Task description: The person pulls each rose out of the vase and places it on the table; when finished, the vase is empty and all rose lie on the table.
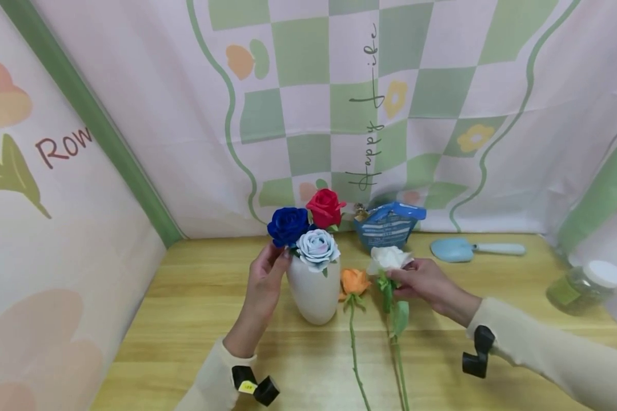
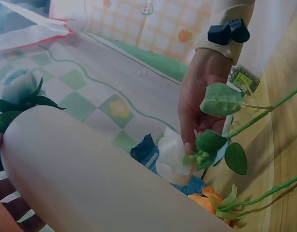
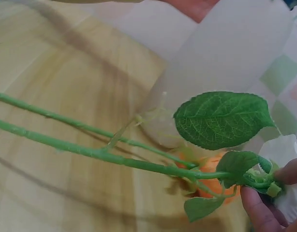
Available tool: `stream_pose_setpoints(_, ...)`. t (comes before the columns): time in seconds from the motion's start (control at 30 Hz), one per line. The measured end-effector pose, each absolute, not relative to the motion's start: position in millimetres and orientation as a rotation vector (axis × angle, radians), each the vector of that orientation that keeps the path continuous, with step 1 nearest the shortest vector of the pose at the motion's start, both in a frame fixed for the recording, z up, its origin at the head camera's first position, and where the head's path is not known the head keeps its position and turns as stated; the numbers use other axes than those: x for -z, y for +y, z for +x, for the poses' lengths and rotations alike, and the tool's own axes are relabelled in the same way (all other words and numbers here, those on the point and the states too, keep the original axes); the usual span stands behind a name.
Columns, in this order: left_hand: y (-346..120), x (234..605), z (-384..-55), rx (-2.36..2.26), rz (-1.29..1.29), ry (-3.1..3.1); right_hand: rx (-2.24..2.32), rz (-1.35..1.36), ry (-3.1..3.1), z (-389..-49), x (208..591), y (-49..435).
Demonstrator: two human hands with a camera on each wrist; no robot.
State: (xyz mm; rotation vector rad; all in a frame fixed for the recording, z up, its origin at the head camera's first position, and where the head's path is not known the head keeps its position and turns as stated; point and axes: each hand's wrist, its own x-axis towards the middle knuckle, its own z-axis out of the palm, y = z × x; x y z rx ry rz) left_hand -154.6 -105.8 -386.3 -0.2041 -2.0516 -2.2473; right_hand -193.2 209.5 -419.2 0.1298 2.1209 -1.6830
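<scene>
A white vase stands upright with a dark blue rose, a red rose and a pale blue rose at its mouth. At the vase's left rim my left hand pinches the dark blue rose just under its bloom; the fingers are partly hidden behind the petals. To the vase's right, my right hand grips a white rose below the bloom, thumb and fingers round the top of its green stem. An orange rose lies on the table between vase and white rose.
Behind the white rose stands a crumpled blue bag against the printed cloth backdrop. A light blue hand trowel lies at the back right. A white-lidded jar is near the right edge of the wooden table.
</scene>
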Motion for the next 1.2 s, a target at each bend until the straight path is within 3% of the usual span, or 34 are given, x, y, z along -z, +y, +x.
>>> stream_pose_setpoints(0.57,-107,389,-155,2.251,-0.211,-2.068,1.588,0.252,2.145,-195,451,203)
stream_pose_setpoints(1.2,-107,387,-155,2.244,-0.213,-2.063,1.455,0.236,2.245,-198,460,197)
